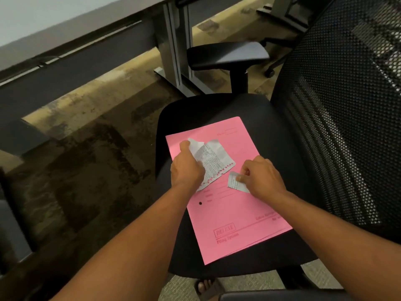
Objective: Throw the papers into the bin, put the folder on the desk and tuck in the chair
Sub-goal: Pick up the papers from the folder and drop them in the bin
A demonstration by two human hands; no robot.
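Note:
A pink folder (230,216) lies flat on the black seat of an office chair (277,131). On it rests a torn, printed sheet of paper (213,158) with punched holes along one edge. My left hand (186,168) grips that sheet at its left side. A small paper scrap (234,182) lies to the right on the folder, and my right hand (260,177) pinches it between thumb and fingers. No bin is in view.
The chair's mesh back (347,116) rises on the right, and one armrest (225,54) sticks out beyond the seat. A white desk top (43,16) with grey metal legs (173,44) runs along the upper left. Patterned carpet (86,148) covers the floor.

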